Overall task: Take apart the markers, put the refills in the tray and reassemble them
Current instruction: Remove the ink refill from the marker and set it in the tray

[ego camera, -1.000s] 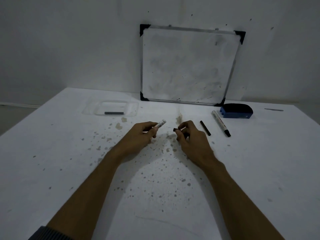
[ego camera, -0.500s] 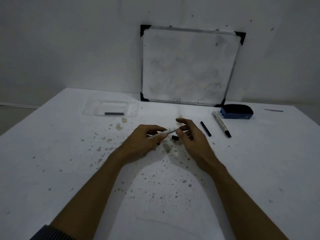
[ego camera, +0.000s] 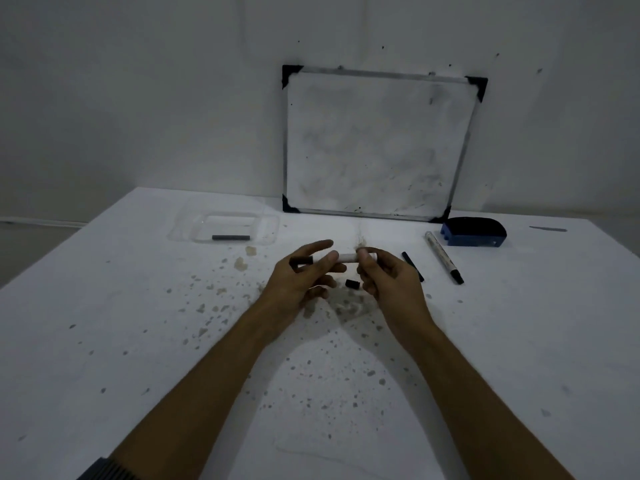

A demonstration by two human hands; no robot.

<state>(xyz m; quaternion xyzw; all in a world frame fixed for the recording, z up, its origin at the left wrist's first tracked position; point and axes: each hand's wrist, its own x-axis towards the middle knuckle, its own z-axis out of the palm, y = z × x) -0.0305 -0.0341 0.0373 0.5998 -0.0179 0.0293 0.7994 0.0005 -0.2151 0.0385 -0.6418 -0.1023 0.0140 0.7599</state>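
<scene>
Both hands hold one white marker barrel (ego camera: 346,257) level above the table. My left hand (ego camera: 298,278) grips its left part, where a black end (ego camera: 302,260) sticks out by the thumb. My right hand (ego camera: 388,275) pinches the barrel's right end. A small black end cap (ego camera: 352,283) lies on the table between the hands. A clear plastic tray (ego camera: 266,230) at the back left holds one dark refill (ego camera: 231,238). A second dark refill (ego camera: 412,270) lies just right of my right hand, and another white marker (ego camera: 443,256) lies beyond it.
A small whiteboard (ego camera: 377,147) leans on the wall behind the hands. A blue eraser (ego camera: 472,232) sits at its lower right corner. The white table (ego camera: 138,341) is speckled with stains around the hands. A thin dark object (ego camera: 548,229) lies far right.
My right hand set the small black cap down on the table and moved onto the barrel's end. My left hand turned the marker level, so both hands now hold it.
</scene>
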